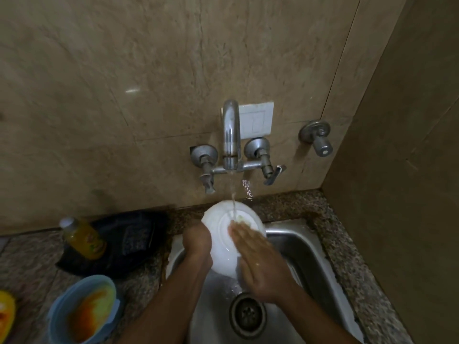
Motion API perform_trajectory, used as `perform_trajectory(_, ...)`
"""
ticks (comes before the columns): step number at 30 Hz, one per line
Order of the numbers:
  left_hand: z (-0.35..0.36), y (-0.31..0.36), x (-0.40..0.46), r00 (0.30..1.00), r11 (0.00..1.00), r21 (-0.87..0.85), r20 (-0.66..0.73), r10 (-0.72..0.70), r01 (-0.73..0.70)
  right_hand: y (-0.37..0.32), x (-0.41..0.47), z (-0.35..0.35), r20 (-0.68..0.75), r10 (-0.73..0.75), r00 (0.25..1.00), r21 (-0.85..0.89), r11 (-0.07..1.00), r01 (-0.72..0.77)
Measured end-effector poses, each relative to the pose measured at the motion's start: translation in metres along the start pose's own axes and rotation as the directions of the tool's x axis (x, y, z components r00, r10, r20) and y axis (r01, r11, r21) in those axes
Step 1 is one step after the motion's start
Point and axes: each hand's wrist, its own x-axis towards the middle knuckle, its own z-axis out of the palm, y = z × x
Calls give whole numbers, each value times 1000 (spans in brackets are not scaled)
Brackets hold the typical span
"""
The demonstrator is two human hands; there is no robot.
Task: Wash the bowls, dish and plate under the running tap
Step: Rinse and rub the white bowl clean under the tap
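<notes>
Head view: under the tap (231, 135), my left hand (197, 240) grips the plate (221, 234) while my right hand (258, 256) lies flat, fingers straight, on it. I can't read the label on the bottle (83, 238) left of the plate.

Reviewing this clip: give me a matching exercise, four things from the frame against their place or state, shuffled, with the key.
Things:
1. white plate
2. blue bowl
3. yellow bottle
4. drain

Places or states:
A. on the counter, smeared with orange food
B. in the sink floor, below the hands
C. under the running water, held in the left hand, rubbed by the right hand
D. standing left of the sink on a dark cloth

Pairs: 1-C, 2-A, 3-D, 4-B
</notes>
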Motion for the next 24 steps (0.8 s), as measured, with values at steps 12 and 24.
perform_trajectory(12, 5, 19, -25, 991, 885, -462, 136, 17, 48, 31, -2, 3, 352, 829, 435, 921, -224, -320)
perform_trajectory(24, -26, -16, -19, 975, 853, -518, 216, 57, 65, 14, 26, -9, 350, 809, 471, 902, -155, -404)
